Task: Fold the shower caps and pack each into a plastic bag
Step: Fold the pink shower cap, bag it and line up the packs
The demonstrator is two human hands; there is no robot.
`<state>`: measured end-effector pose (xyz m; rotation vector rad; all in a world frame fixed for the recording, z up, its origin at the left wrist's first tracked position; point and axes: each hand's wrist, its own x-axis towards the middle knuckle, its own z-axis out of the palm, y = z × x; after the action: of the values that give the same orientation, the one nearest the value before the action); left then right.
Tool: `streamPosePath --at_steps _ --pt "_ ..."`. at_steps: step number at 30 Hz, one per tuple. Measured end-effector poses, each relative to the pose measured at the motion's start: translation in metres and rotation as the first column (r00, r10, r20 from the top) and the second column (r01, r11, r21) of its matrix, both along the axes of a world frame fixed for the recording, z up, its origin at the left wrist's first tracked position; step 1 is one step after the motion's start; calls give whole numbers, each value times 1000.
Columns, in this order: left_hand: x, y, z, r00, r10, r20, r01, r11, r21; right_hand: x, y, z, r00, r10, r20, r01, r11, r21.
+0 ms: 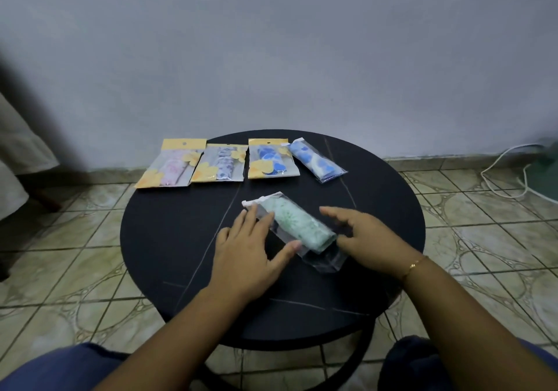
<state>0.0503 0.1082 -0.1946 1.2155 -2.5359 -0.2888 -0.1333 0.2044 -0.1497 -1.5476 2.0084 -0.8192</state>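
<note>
Green shower cap (299, 227), rolled into a compact bundle, lies inside a clear plastic bag (294, 232) near the middle of the round black table (169, 239), directly ahead of both hands and between them. Its long axis runs diagonally, from the far left end, where a white strip marks the bag edge, to the near right end, where a slack length of empty bag extends past the cap. Left hand (250, 251) lies flat with fingers straight, fingertips resting on the left side of the bag. Right hand (368, 236) is beside the near right end with fingers loosely spread and gripping nothing; whether it touches the film cannot be told, as it is slightly blurred. Both hands are about equally near; the right hand is closer to the slack end, so any tucking or closing there would likely fall to it. Along the far edge of the table lie three carded packets (220, 162) and one bagged blue cap (317, 159). Surrounding floor is patterned tile (75, 239); a plain pale wall (271, 43) stands behind, and a white cable (507, 167) lies at right.
</note>
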Motion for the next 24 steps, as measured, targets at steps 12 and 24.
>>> streamPosePath --at_steps 12,24 --pt "-2 -9 1 961 -258 96 235 951 200 17 -11 -27 955 131 -266 -148 988 -45" --pt "6 -19 0 932 -301 200 274 950 152 27 -20 -35 931 53 -361 -109 985 -137"
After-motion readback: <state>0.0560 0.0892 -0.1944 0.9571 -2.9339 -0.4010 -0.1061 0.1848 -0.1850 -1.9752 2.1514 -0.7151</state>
